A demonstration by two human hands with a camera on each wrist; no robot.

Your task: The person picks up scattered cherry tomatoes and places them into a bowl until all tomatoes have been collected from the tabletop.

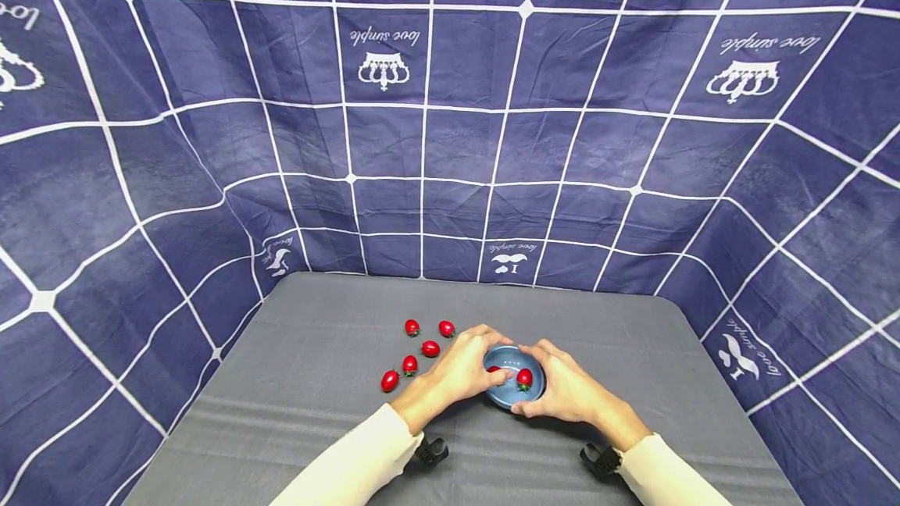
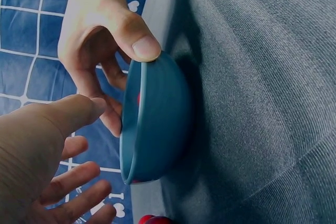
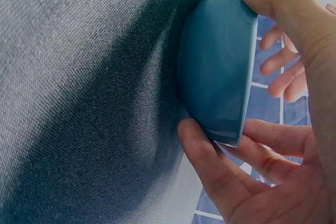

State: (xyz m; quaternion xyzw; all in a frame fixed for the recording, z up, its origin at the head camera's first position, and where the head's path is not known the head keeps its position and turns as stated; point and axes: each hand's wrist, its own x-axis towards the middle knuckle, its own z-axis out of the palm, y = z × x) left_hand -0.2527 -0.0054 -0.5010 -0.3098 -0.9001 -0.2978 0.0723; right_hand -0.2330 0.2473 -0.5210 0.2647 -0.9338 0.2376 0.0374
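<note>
A blue bowl [image 1: 508, 399] is held by my right hand [image 1: 571, 387], its thumb on the near rim and its fingers round the far side. In the right wrist view, fingertips [image 3: 190, 132] press against the bowl's [image 3: 218, 66] outer wall. Inside the bowl sits one cherry tomato [image 1: 524, 378]; another red cherry tomato [image 1: 494, 370] is partly hidden by my left thumb. My left hand [image 1: 464, 365] hovers at the bowl's left side with its thumb over the opening. The left wrist view shows that hand's [image 2: 47, 156] fingers spread and loosely bent, gripping nothing.
Several cherry tomatoes [image 1: 430, 348] lie scattered on the grey cloth-covered table [image 1: 337, 334], left of the bowl. A blue curtain [image 1: 464, 147] with white grid lines stands behind and on both sides. Black straps [image 1: 432, 452] hang at the wrists.
</note>
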